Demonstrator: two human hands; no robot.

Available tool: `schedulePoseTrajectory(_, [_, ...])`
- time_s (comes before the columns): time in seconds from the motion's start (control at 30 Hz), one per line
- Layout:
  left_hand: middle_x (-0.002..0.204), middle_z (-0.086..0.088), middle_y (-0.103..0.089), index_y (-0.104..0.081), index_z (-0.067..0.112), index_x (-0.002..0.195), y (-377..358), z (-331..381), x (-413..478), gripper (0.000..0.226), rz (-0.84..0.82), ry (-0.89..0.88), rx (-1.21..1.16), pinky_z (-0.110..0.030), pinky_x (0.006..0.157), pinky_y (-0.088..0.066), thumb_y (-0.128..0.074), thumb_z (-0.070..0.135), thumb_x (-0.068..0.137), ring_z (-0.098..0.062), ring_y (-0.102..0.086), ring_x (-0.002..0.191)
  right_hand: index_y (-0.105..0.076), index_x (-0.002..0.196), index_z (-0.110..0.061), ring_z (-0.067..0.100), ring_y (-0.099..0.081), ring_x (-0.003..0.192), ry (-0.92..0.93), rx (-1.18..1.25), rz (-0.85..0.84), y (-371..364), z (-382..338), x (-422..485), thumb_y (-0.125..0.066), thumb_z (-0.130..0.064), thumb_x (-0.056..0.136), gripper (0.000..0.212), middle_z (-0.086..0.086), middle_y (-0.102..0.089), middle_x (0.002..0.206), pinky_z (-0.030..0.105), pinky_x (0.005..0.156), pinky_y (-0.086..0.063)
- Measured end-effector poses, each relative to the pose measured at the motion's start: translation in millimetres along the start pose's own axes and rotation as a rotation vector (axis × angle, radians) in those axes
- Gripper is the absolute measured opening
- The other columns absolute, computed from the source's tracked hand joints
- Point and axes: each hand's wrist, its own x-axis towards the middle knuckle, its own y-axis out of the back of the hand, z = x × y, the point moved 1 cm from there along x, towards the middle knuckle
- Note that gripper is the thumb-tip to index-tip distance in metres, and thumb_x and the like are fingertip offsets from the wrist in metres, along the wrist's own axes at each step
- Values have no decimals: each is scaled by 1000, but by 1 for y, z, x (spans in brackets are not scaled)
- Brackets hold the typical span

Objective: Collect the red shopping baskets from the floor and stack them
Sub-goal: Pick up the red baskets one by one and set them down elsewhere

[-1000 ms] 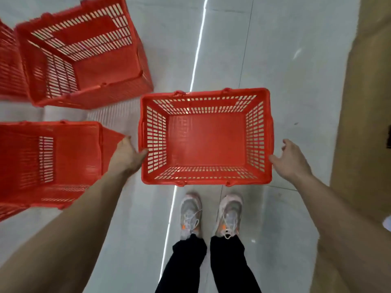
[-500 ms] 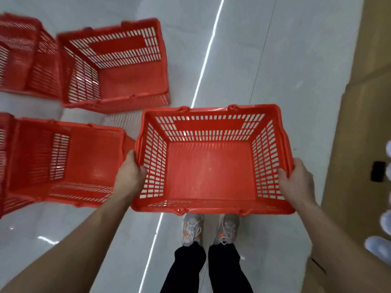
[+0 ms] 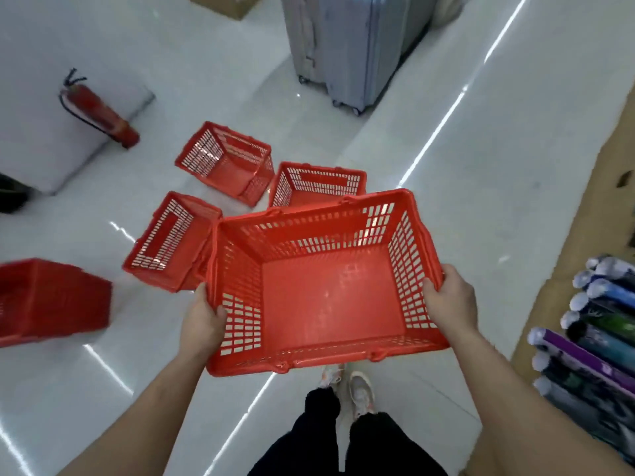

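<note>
I hold an empty red shopping basket (image 3: pixel 330 290) in front of me, above the floor, its opening facing up. My left hand (image 3: pixel 202 319) grips its left rim and my right hand (image 3: pixel 452 300) grips its right rim. Three more red baskets lie on the white floor beyond it: one tipped on its side to the left (image 3: pixel 171 240), one tipped farther back (image 3: pixel 225 161), and one upright (image 3: pixel 318 183) partly hidden behind the held basket. Another red basket (image 3: pixel 51 300) is blurred at the left edge.
A red fire extinguisher (image 3: pixel 99 115) leans against a white block at the back left. Grey suitcases (image 3: pixel 350 46) stand at the back. Brown cardboard (image 3: pixel 567 235) covers the floor on the right, with rolled items (image 3: pixel 598 338) beside it. My feet (image 3: pixel 347 383) are below the basket.
Both hands closed on the basket's side rims and lifted it off the floor. My view rose, showing more baskets, the extinguisher and the suitcases.
</note>
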Motion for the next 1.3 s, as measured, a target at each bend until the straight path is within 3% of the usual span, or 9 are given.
schedulePoseTrajectory(0.2, [116,-12,-70,-52,22,133,90,-83,-101,49,278,244,-168,-46,88,-49,-61,10,86,-39,-65,102,-64,120,-13,38,-66,95,309,-19,-184,-24,-104,-39,-62,-24,90,32,16,-72,102,39,80,-50])
schedulePoseTrajectory(0.37, [112,-11,-71,-54,18,131,129,-170,-192,43,499,473,-314,-39,77,-48,-64,17,90,-23,-62,85,-64,115,-13,39,-66,95,583,-49,-345,-76,-189,-98,-64,-23,90,27,15,-72,100,40,80,-49])
schedulePoseTrajectory(0.57, [113,-12,-70,-52,15,133,151,-268,-274,42,691,735,-446,-39,74,-51,-63,19,93,-23,-63,83,-66,117,-17,39,-67,93,850,-146,-501,-153,-277,-195,-64,-23,89,29,14,-73,98,39,77,-49])
schedulePoseTrajectory(0.67, [116,-12,-69,-52,14,134,163,-319,-298,43,743,825,-486,-45,83,-53,-63,18,93,-31,-67,94,-65,116,-12,39,-67,94,972,-182,-555,-198,-314,-245,-64,-21,90,28,16,-73,99,39,79,-49])
schedulePoseTrajectory(0.77, [116,-11,-69,-51,17,134,181,-368,-308,43,757,871,-519,-50,87,-55,-62,21,93,-33,-68,97,-65,118,-11,40,-66,97,1015,-216,-556,-239,-348,-293,-65,-23,90,30,16,-72,102,39,80,-47])
schedulePoseTrajectory(1.03, [115,-5,-69,-51,21,134,262,-493,-309,41,813,905,-530,-48,86,-56,-60,26,94,-28,-68,95,-65,118,-9,39,-66,97,1093,-203,-609,-334,-436,-404,-65,-21,88,32,16,-73,103,41,86,-50])
schedulePoseTrajectory(1.3, [116,-3,-68,-49,23,137,342,-587,-245,42,807,885,-508,-44,81,-57,-59,30,97,-19,-65,85,-67,120,-9,36,-67,100,1050,-196,-634,-427,-511,-451,-65,-21,89,33,14,-73,104,37,86,-49])
